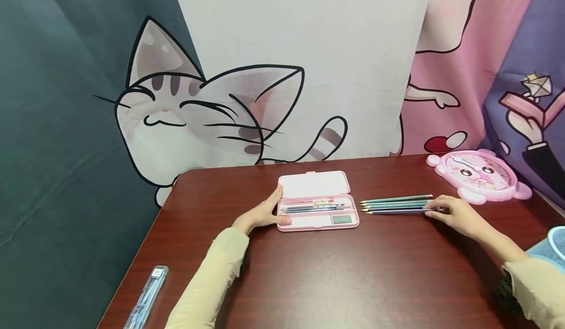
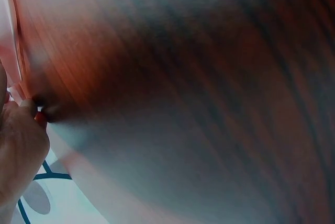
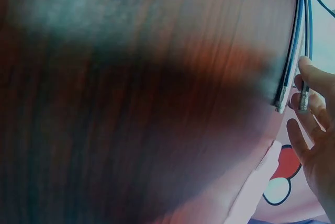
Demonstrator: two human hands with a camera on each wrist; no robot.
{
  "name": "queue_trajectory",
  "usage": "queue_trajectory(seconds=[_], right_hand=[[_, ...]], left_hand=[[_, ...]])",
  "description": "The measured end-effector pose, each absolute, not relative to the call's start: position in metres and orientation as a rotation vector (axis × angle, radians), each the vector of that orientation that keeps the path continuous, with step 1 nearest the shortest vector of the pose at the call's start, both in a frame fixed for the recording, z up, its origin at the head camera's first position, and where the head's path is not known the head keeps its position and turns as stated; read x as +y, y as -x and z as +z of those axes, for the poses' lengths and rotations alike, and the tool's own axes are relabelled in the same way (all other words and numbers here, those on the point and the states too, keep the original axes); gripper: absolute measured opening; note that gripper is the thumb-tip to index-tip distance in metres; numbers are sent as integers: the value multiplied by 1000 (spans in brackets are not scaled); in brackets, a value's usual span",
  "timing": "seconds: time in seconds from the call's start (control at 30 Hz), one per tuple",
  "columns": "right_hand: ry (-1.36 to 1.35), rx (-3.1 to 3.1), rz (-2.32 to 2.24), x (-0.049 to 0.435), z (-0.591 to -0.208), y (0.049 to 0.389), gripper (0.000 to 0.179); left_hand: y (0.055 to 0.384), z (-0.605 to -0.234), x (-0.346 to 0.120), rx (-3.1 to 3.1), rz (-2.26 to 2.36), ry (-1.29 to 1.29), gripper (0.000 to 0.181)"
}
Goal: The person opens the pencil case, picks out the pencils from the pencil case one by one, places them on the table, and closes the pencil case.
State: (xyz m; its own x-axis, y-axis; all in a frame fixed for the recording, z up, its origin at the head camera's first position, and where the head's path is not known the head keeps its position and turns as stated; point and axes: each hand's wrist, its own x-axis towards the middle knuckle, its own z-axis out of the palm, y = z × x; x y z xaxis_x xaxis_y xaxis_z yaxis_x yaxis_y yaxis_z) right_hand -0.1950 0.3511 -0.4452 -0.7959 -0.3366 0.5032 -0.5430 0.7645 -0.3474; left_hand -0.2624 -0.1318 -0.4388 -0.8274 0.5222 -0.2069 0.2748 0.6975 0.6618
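Observation:
A pink pencil case (image 1: 319, 223) lies with its lid raised at the back of the table, holding several pencils (image 1: 311, 209) and a green eraser (image 1: 342, 219). My left hand (image 1: 261, 212) grips the case's left end, its thumb by the front corner and its fingers near the hinge side. To the right of the case, several green and blue pencils (image 1: 388, 205) lie side by side, their points toward the case. At their blunt ends, my right hand (image 1: 459, 217) pinches one pencil (image 3: 303, 98) between thumb and fingers; another pencil (image 3: 281, 96) lies beside it.
A pink animal-shaped clock (image 1: 478, 172) lies at the back right. At the right edge, a light blue container (image 1: 547, 248) is partly in view. A clear-and-blue slim case (image 1: 147, 297) lies at the front left. A cat-printed curtain (image 1: 309, 35) hangs behind the table.

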Motion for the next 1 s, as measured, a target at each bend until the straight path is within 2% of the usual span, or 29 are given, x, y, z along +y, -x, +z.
queue_trajectory(seconds=[0.3,0.53,1.0], right_hand=[[-690,-2532,492,348,-445,205,23],[-668,-2530,606,335,-438,212,21],[-744,-2673,977,233,-434,230,13]], left_hand=[[264,-437,-131,2513,890,-600,105],[265,-435,-131,2510,885,-597,105],[262,-436,-132,2507,908,-603,103]])
